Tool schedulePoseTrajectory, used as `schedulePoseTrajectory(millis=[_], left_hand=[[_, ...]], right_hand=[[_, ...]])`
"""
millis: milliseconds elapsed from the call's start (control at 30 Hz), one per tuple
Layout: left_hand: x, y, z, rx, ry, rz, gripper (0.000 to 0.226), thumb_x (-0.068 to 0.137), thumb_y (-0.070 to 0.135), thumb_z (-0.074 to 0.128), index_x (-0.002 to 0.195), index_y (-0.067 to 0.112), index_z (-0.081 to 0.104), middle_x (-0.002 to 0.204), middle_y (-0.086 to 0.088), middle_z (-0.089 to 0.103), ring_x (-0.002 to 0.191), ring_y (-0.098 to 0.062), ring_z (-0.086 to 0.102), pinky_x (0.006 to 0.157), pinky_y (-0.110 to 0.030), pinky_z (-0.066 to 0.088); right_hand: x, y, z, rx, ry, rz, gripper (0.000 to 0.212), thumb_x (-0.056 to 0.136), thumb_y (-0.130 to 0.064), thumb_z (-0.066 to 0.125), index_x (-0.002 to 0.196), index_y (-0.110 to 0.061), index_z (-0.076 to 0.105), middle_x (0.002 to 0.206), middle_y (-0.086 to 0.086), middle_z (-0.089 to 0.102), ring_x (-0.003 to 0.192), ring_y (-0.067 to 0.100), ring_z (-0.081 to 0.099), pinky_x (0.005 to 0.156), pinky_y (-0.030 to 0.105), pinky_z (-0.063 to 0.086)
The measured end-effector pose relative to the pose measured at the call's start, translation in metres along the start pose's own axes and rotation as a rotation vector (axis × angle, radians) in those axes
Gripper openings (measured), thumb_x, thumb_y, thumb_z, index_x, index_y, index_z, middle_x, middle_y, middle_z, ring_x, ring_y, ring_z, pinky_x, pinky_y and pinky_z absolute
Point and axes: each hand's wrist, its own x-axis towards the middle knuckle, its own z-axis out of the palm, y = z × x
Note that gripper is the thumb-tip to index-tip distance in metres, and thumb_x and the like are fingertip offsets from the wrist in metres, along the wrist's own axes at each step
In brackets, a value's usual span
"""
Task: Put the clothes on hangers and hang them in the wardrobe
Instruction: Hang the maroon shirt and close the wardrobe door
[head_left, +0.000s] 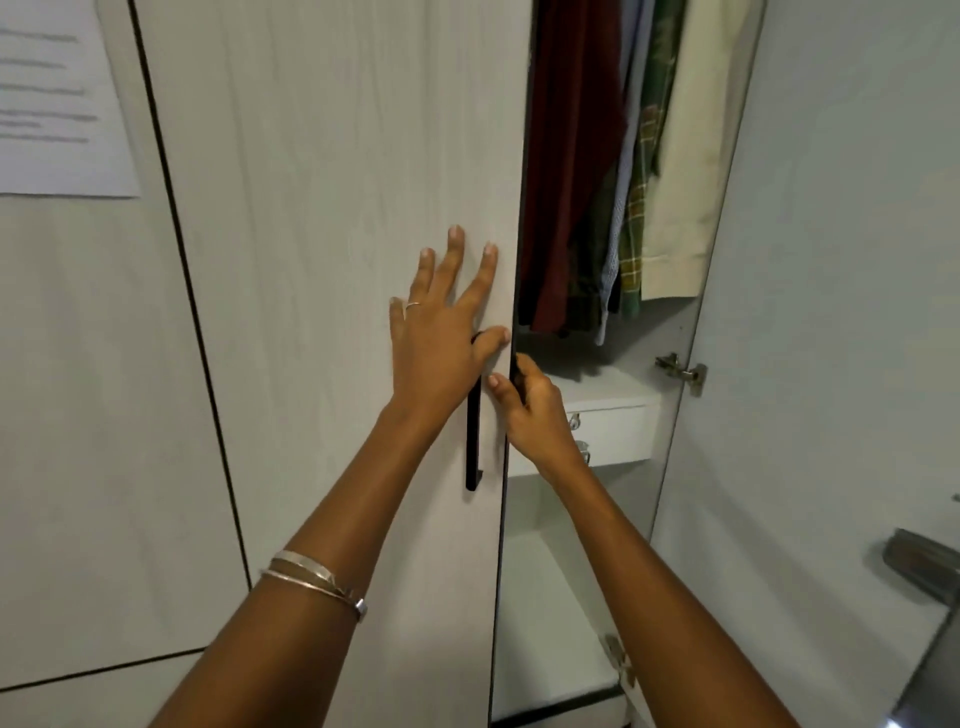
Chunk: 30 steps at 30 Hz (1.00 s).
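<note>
Two hands work the wardrobe door (332, 208): the left hand (441, 332) lies flat, fingers spread, steadying it, while the right hand (530, 410) curls around its edge to swing it.

A home bedroom, by the look of it. A tall pale wardrobe (322, 156) stands under the fingers, with shirts (613, 156) hanging just right of them.

evenly and softly lit, moderately bright, no harsh glare. faint shadow beside the left hand (441, 332) on the pale wardrobe door (322, 208). dimmer inside among the hanging clothes (597, 156). slightly soft throughout; text on the paper sheet (57, 104) blurred past reading. wide-angle bowing of door lines toward the edges.
</note>
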Motion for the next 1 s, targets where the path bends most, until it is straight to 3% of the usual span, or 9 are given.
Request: schedulePoseTrajectory(millis=[100, 267, 333, 433, 633, 867, 933, 1000], left_hand=[[0.016, -0.002, 0.029, 0.144, -0.025, -0.024, 0.089, 0.086, 0.062, 0.052, 0.15, 0.039, -0.004, 0.159, 0.003, -0.015, 0.147, -0.028, -0.004, 0.11, -0.064, 0.01], [0.04, -0.009, 0.072, 0.307, -0.03, -0.048, 0.095, 0.082, 0.069, 0.05, 0.15, 0.038, -0.008, 0.159, -0.001, -0.018, 0.147, -0.03, -0.009, 0.111, -0.064, 0.001], [0.05, -0.013, 0.088, 0.364, -0.042, -0.057, 0.096, 0.081, 0.072, 0.048, 0.15, 0.037, -0.008, 0.159, -0.002, -0.017, 0.146, -0.031, -0.01, 0.112, -0.064, 0.0], [0.061, -0.021, 0.106, 0.431, -0.057, -0.072, 0.096, 0.08, 0.075, 0.044, 0.15, 0.037, -0.009, 0.159, -0.003, -0.018, 0.146, -0.032, -0.012, 0.112, -0.064, -0.002], [0.078, -0.044, 0.136, 0.473, -0.051, -0.049, 0.095, 0.08, 0.078, 0.039, 0.151, 0.036, -0.007, 0.159, -0.004, -0.017, 0.146, -0.032, -0.014, 0.112, -0.064, -0.002], [0.077, -0.054, 0.144, 0.41, 0.004, 0.016, 0.082, 0.085, 0.075, 0.027, 0.152, 0.034, 0.002, 0.161, -0.005, -0.006, 0.147, -0.032, -0.008, 0.111, -0.066, 0.001], [0.077, -0.051, 0.139, 0.399, -0.017, 0.0, 0.08, 0.086, 0.074, 0.026, 0.152, 0.035, 0.002, 0.161, -0.004, -0.007, 0.147, -0.032, -0.009, 0.11, -0.068, 0.0], [0.076, -0.042, 0.135, 0.385, -0.049, -0.036, 0.079, 0.088, 0.069, 0.034, 0.152, 0.035, 0.001, 0.16, -0.003, -0.009, 0.147, -0.031, -0.009, 0.108, -0.068, -0.004]], right_hand=[[0.027, 0.021, -0.006, -0.045, -0.012, 0.042, 0.028, 0.097, -0.029, 0.055, 0.114, -0.007, 0.059, 0.086, 0.003, 0.064, 0.072, 0.011, 0.057, 0.068, 0.028, 0.047], [0.07, 0.052, -0.007, -0.079, 0.004, 0.121, 0.031, 0.095, -0.033, 0.057, 0.084, -0.004, 0.062, 0.069, 0.006, 0.058, 0.062, 0.016, 0.051, 0.059, 0.03, 0.041], [0.09, 0.065, -0.001, -0.135, 0.0, 0.166, 0.027, 0.097, -0.032, 0.055, 0.083, -0.009, 0.062, 0.069, 0.003, 0.058, 0.065, 0.019, 0.053, 0.063, 0.032, 0.043], [0.113, 0.08, 0.009, -0.258, -0.011, 0.236, 0.028, 0.098, -0.04, 0.05, 0.091, -0.016, 0.065, 0.085, 0.006, 0.064, 0.087, 0.028, 0.06, 0.082, 0.046, 0.049], [0.148, 0.091, 0.018, -0.331, -0.033, 0.356, 0.024, 0.099, -0.033, 0.047, 0.109, -0.021, 0.066, 0.112, 0.01, 0.063, 0.112, 0.033, 0.053, 0.1, 0.054, 0.029], [0.153, 0.095, 0.011, -0.335, -0.073, 0.369, 0.024, 0.097, -0.039, 0.05, 0.109, -0.026, 0.067, 0.109, 0.006, 0.066, 0.113, 0.029, 0.054, 0.104, 0.057, 0.023], [0.152, 0.092, 0.008, -0.375, -0.094, 0.355, 0.022, 0.095, -0.039, 0.053, 0.1, -0.023, 0.068, 0.103, 0.005, 0.065, 0.103, 0.026, 0.055, 0.102, 0.054, 0.029], [0.146, 0.095, 0.004, -0.352, -0.131, 0.334, 0.017, 0.093, -0.033, 0.06, 0.086, -0.021, 0.069, 0.096, 0.005, 0.067, 0.096, 0.024, 0.061, 0.097, 0.048, 0.044]])
